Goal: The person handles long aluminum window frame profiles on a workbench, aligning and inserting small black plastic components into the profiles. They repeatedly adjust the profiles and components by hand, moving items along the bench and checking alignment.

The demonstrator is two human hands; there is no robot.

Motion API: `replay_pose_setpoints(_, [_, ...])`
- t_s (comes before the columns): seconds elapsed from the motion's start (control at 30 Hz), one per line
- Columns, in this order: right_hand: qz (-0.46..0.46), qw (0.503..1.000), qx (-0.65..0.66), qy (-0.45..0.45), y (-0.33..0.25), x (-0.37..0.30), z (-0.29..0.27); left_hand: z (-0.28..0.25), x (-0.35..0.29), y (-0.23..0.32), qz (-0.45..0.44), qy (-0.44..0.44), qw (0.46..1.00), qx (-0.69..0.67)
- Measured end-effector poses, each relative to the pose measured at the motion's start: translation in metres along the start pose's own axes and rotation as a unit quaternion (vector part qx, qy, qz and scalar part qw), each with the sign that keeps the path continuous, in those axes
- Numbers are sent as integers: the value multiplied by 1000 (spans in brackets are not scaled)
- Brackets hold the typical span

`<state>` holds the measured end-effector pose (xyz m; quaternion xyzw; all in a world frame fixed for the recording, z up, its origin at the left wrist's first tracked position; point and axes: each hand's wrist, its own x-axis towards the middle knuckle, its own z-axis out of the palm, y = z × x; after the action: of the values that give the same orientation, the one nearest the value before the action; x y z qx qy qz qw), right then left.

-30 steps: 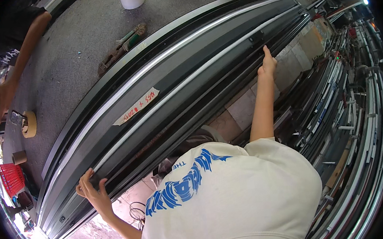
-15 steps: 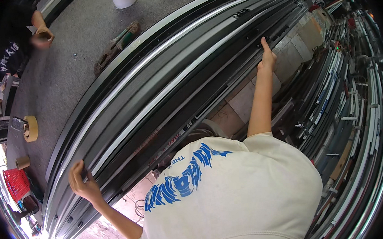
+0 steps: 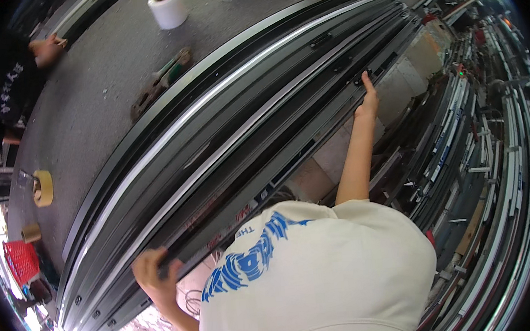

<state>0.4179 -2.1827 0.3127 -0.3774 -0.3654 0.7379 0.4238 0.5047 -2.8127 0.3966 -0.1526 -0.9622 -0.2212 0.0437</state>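
Long dark metal profiles [image 3: 231, 128], some with bright silver strips, lie side by side across the table in front of me. My right hand [image 3: 367, 101] grips the near edge of the nearest dark profile [image 3: 304, 150] toward its far right part, thumb on top beside a small black fitting [image 3: 359, 79]. Its other fingers are mostly hidden. Over the near left part of the profiles is my left hand [image 3: 154, 275], blurred, with fingers curled. Something small and dark shows between its thumb and fingers; I cannot make it out.
Behind the profiles lie a green-handled tool [image 3: 162, 80], a white roll [image 3: 167, 8] and yellow tape [image 3: 42, 188]. A red basket [image 3: 21, 260] stands at the left. A co-worker's hand [image 3: 48, 49] shows at upper left. Stacked metal lengths [image 3: 444, 145] fill the right side.
My left hand has moved right and nearer to me across the profiles. My right hand stays on the profile edge, slightly lower in view. The co-worker's hand has shifted up and left.
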Motion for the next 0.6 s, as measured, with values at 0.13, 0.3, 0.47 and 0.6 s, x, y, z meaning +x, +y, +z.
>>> replay_pose_setpoints(0.13, [20, 999, 27, -16, -7, 0, -7, 12, -32, 11, -15, 26, 999, 40])
replay_pose_setpoints(0.3, [36, 999, 16, -2, 1, -2, 0, 17, -38, -7, 51, 64, 992, 93])
replay_pose_setpoints(0.47, [-24, 999, -44, 8, -4, 2, 12, 10, -35, -11, 103, 95, 985, 97])
replay_pose_setpoints(0.6, [-94, 983, -153, 24, -15, 1, 34, -3, -24, -11, 102, 104, 983, 113])
